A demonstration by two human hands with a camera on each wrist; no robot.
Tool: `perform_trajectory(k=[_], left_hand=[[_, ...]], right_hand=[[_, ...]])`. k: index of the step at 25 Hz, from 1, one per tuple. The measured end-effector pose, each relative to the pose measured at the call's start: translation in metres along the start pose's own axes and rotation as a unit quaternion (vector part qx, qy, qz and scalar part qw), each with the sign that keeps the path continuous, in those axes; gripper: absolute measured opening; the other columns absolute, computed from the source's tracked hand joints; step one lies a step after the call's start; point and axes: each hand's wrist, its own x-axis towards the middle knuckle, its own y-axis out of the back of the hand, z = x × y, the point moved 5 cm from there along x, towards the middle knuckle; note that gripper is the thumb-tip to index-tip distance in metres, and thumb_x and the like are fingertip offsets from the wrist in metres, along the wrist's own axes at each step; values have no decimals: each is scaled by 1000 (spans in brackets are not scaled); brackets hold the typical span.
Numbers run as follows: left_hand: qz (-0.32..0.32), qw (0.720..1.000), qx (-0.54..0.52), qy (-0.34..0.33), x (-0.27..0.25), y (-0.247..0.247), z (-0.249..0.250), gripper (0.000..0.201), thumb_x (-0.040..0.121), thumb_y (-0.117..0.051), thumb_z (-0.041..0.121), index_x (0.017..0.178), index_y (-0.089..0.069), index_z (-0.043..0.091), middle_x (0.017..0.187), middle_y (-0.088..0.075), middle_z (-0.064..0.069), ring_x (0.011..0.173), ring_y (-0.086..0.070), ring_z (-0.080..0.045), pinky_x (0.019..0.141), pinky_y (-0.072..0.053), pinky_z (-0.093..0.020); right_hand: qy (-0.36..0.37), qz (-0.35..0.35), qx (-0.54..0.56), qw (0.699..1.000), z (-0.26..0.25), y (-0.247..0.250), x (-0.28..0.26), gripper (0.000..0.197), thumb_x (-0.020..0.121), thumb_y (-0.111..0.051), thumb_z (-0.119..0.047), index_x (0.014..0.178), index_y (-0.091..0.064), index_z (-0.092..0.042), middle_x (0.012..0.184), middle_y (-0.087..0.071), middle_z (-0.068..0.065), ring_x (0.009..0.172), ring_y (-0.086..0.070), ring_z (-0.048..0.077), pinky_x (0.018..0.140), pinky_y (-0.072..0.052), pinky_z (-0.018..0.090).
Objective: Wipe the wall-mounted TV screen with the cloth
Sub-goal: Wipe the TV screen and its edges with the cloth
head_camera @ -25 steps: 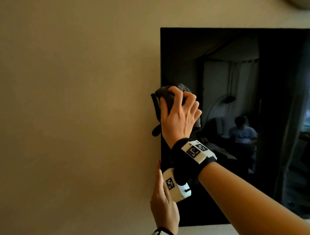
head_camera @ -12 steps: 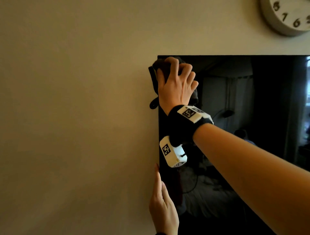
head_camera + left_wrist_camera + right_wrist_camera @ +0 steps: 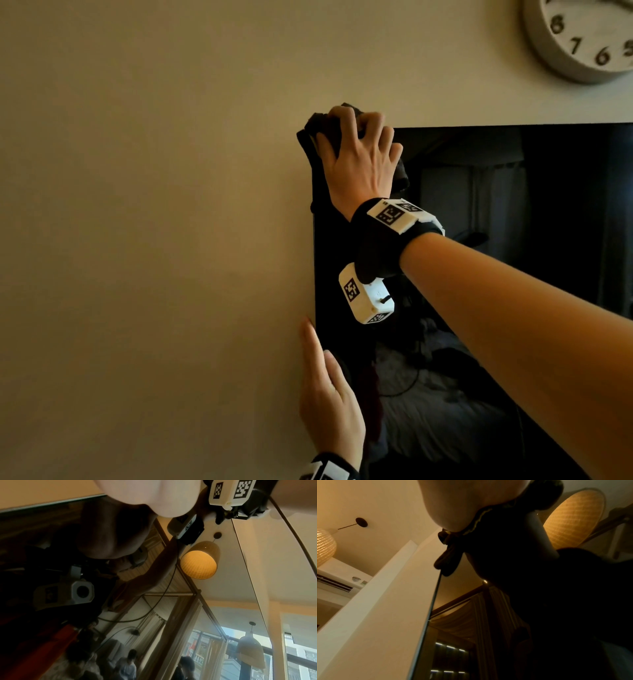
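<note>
The black wall-mounted TV screen fills the right of the head view, its top left corner under my right hand. That hand grips a dark bunched cloth and presses it over the corner, fingers curled round it. A fold of the cloth hangs over the TV's left edge in the right wrist view. My left hand lies flat lower down, fingers straight, against the TV's left edge and the wall. In the left wrist view only the reflecting screen and my palm show.
A beige wall spreads left of the TV. A round white wall clock hangs above the TV at the top right. The screen reflects a room with people, lamps and a window.
My right hand has slid the cloth up the TV's left side to its top left corner. The left hand has stayed flat on the lower left edge.
</note>
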Motion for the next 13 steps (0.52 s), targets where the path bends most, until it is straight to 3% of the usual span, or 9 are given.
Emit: perform_trajectory(k=[4, 7, 10, 13], left_hand=[[-15, 991, 111, -67, 3, -10, 6, 55, 103, -28, 36, 155, -20, 22, 160, -19, 2, 148, -13, -10, 119, -13, -21], [-32, 972, 203, -110, 10, -18, 18, 57, 101, -30, 37, 156, -16, 28, 162, -16, -1, 149, -13, -22, 117, -21, -40], [-66, 947, 253, -189, 7, -34, 38, 60, 99, -39, 42, 155, -21, 29, 162, -17, -6, 150, -10, -25, 120, -17, -39], [-89, 936, 270, -209, -2, -55, 56, 63, 98, -41, 50, 154, -23, 30, 163, -16, -8, 151, -9, -26, 121, -14, -38]], right_hand=[[26, -18, -7, 999, 10, 4, 5, 36, 94, -39, -49, 124, -44, -30, 116, -43, 7, 103, -41, 25, 86, -30, 37], [53, -11, -11, 998, 24, 11, 8, 36, 94, -39, -49, 123, -45, -29, 116, -43, 8, 103, -42, 26, 86, -31, 38], [84, 3, -24, 996, 41, 20, 10, 36, 94, -39, -49, 122, -46, -28, 115, -45, 9, 100, -43, 27, 83, -31, 38], [105, 11, -31, 994, 59, 26, 13, 36, 94, -38, -50, 121, -48, -28, 112, -46, 9, 98, -44, 27, 81, -32, 37]])
